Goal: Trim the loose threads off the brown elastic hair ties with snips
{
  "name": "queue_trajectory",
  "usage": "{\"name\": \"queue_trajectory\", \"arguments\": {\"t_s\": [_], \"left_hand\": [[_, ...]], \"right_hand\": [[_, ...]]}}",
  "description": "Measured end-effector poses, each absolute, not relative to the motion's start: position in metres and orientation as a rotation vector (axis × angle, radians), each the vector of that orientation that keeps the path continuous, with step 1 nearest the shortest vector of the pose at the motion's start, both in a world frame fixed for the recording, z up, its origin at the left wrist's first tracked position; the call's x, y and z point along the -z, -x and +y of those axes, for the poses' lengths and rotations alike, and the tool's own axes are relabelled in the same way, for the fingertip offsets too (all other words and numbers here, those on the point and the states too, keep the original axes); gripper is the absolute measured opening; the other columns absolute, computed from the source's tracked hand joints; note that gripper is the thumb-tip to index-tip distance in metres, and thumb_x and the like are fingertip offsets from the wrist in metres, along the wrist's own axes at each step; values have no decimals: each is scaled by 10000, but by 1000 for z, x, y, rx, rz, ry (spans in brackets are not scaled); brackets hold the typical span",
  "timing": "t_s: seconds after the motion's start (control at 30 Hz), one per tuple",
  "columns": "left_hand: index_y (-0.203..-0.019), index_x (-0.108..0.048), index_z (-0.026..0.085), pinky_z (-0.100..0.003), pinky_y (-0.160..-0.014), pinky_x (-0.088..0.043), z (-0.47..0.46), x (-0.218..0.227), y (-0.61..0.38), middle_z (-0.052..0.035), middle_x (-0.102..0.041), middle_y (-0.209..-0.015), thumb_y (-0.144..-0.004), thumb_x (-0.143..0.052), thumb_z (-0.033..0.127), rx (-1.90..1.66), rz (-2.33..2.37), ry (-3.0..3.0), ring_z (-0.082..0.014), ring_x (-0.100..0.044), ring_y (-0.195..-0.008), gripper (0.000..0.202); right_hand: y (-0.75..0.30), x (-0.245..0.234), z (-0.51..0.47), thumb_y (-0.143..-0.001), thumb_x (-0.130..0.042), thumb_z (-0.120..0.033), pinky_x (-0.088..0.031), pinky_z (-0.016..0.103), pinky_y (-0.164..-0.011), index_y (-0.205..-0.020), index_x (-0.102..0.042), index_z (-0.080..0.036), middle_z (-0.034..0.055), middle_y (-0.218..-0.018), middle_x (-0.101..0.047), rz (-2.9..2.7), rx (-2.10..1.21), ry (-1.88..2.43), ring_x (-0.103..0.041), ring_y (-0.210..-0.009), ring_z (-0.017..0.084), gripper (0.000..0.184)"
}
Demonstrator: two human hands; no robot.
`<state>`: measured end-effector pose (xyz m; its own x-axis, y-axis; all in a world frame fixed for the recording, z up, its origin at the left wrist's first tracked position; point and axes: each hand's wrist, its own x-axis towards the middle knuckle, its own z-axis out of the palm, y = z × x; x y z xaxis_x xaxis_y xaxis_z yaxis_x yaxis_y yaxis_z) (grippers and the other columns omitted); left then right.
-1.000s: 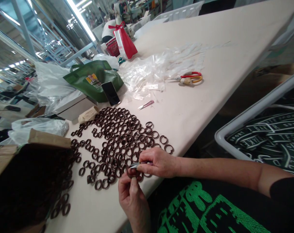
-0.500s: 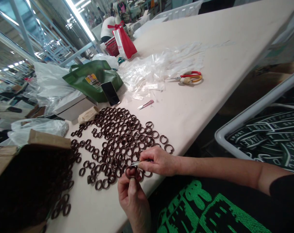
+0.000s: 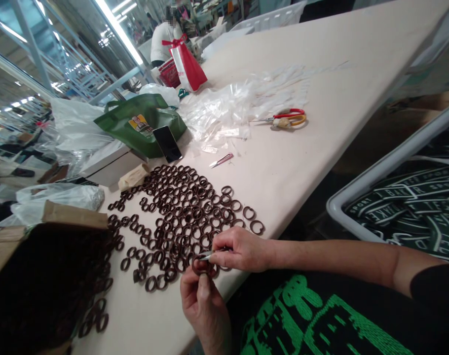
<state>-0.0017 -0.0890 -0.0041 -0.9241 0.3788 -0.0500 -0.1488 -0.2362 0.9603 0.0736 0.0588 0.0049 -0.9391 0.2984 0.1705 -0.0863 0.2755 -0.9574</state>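
Observation:
My left hand (image 3: 206, 308), at the table's front edge, pinches a dark brown ring-shaped band (image 3: 195, 266) between thumb and fingers. Closed around a small pair of thread snips (image 3: 205, 257) is my right hand (image 3: 243, 250); most of the tool is hidden in the fist. The metal tips meet the upper edge of the held band, though whether they cut anything is too small to tell. Just beyond both hands spreads a pile of similar brown bands (image 3: 189, 213), some with loose thread ends.
An open cardboard box (image 3: 76, 215) with more bands stands at left. Farther back lie pink-handled snips (image 3: 222, 160), large scissors (image 3: 289, 118), a phone (image 3: 167, 144), a green bag (image 3: 135, 123) and clear plastic (image 3: 224, 106). A white-rimmed bin (image 3: 357, 187) of printed straps sits right.
The snips' tips have shifted slightly left and down, from beside the held band to its upper edge. Both hands stay nearly in place, and the view has moved a little.

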Motion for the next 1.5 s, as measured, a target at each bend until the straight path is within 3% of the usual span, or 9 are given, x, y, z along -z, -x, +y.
{"name": "queue_trajectory", "arguments": {"t_s": [0.4, 0.63, 0.97, 1.27, 1.5], "left_hand": [[-738, -637, 183, -205, -740, -502, -86, 7, -1, 16, -659, -874, -748, -795, 316, -2225, 1663, -281, -114, -594, -849, 207], [-729, -627, 184, -204, -751, -503, -85, 6, -2, 21, -672, -877, -746, -794, 317, -2251, 1601, -244, -106, -604, -834, 214], [-757, -635, 179, -238, -827, -514, -84, 10, -2, 9, -679, -911, -779, -760, 296, -2248, 1532, -218, -117, -616, -886, 173], [-763, -640, 183, -232, -851, -499, -82, 11, -4, 15, -682, -905, -784, -751, 266, -2247, 1482, -175, -110, -622, -897, 140], [-759, -619, 180, -237, -837, -501, -82, 11, -4, 11, -675, -917, -789, -749, 283, -2224, 1518, -178, -116, -618, -903, 168]], "right_hand": [[-71, -3, 51, -943, -537, -434, -345, 207, -586, -718, -567, -144, -8, -677, -524, -2127, -1512, 201, -456, -613, 91, 368], [-69, 0, 46, -949, -526, -423, -364, 189, -571, -748, -585, -141, -6, -682, -566, -2067, -1692, 236, -496, -613, 88, 351], [-69, 3, 47, -968, -505, -437, -367, 225, -615, -727, -544, -156, 5, -705, -518, -2138, -1346, 206, -462, -654, 111, 371], [-67, 5, 47, -972, -507, -373, -366, 200, -590, -700, -542, -151, -8, -684, -527, -2078, -1544, 190, -472, -622, 89, 353], [-70, 3, 49, -969, -526, -402, -339, 224, -594, -698, -523, -160, -4, -696, -503, -2179, -1270, 227, -438, -639, 107, 363]]}}
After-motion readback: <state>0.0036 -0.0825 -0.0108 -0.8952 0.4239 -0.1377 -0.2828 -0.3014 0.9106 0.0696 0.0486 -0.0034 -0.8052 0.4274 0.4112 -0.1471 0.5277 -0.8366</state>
